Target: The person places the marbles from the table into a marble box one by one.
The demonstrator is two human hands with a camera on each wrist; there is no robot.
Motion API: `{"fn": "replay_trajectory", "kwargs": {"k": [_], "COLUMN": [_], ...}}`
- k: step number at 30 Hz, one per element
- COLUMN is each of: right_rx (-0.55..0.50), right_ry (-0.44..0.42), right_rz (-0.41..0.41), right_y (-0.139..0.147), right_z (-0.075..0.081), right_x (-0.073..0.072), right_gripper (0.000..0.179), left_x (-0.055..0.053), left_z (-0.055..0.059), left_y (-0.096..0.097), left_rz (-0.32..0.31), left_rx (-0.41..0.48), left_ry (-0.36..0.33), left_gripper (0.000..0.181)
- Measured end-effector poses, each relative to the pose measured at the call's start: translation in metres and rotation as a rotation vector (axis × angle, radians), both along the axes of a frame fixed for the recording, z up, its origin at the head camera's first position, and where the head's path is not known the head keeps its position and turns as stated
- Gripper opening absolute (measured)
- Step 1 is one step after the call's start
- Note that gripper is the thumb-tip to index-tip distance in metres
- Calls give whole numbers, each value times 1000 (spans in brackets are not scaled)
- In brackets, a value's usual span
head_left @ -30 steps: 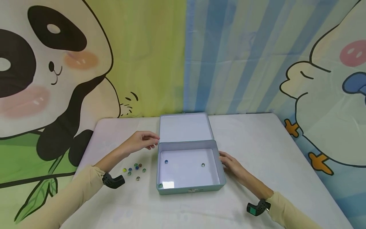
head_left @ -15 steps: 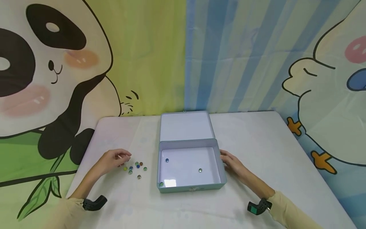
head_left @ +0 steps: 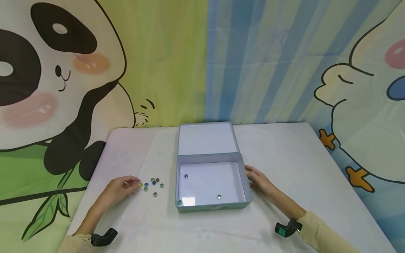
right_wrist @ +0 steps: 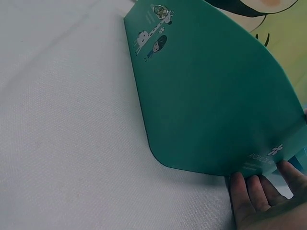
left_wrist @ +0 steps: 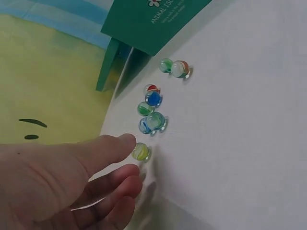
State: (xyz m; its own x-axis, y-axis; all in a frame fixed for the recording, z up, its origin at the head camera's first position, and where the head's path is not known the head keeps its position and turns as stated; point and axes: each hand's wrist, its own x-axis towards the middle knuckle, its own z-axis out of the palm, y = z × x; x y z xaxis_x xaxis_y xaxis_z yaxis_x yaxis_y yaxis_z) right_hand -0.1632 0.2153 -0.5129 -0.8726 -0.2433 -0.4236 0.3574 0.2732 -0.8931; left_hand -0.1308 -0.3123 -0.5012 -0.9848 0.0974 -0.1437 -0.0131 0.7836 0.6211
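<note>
My left hand (head_left: 118, 189) is low over the table, its fingertips at a yellow marble (left_wrist: 140, 152) on the white cloth. The thumb tip is right beside that marble; the other fingers are loosely bent. Just beyond lies a loose group of several glass marbles, among them a blue marble (left_wrist: 153, 98) and a green marble (left_wrist: 166, 65). My right hand (head_left: 259, 181) rests its fingertips against the right wall of an open green tin box (head_left: 213, 208). Inside the box are a blue marble (head_left: 186, 176), a clear marble (head_left: 219, 196) and a greenish marble (head_left: 180, 202).
The hinged lid (head_left: 207, 138) lies folded back behind the box. A white cloth covers the table (head_left: 278, 147). Behind the table hangs a printed curtain (head_left: 164, 63) with cartoon animals. A metal clasp (head_left: 216, 208) is on the box's front wall.
My left hand has moved from beside the lid leftward and toward me, down to the yellow marble. The clear marble has rolled toward the front of the box. My right hand stays put.
</note>
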Motion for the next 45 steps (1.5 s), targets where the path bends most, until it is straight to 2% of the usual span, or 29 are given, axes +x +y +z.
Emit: {"fn": "replay_trajectory", "kwargs": {"k": [5, 9, 17, 25, 35, 40, 45], "right_rx": [-3, -6, -1, -10, -5, -5, -11], "right_ry": [-2, -8, -11, -3, -4, 9, 10], "right_rz": [-7, -20, -16, -6, -11, 5, 6], "right_y": [0, 0, -1, 0, 0, 1, 1], "right_z": [-1, -4, -7, -7, -3, -1, -1], "right_x": [0, 1, 5, 5, 1, 1, 1], "right_gripper": [68, 68, 68, 68, 69, 67, 66], "left_x": [-1, 0, 3, 3, -3, -3, -5], "left_z": [-4, -5, -6, 1, 13, 16, 22], "left_y": [6, 10, 11, 8, 13, 25, 40], "left_rz": [-28, -24, -2, 48, 76, 60, 10], "left_rx": [-49, -70, -95, -84, 4, 108, 191], "left_ry": [56, 58, 30, 88, 89, 76, 61], "left_gripper": [19, 18, 18, 21, 22, 24, 24]}}
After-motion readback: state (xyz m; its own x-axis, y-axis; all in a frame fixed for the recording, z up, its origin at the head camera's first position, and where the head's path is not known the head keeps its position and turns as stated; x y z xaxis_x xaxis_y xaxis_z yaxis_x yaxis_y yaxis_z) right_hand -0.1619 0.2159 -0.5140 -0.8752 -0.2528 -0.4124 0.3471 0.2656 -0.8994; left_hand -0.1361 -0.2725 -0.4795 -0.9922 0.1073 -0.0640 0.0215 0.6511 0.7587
